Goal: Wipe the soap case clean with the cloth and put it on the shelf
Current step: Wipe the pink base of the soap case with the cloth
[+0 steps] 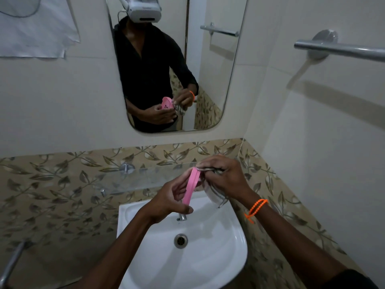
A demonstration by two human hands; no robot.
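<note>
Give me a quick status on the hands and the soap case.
Left hand holds pink soap case on edge over sink. Right hand presses cloth against it. Glass shelf behind, unobstructed.

Home bathroom: washbasin (229,257), mirror (218,80), towel rail (343,50).

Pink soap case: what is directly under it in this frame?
The white sink and its tap lie below the pink soap case, held edge-on by the left hand. The right hand presses the cloth against it, hiding that face.
</note>
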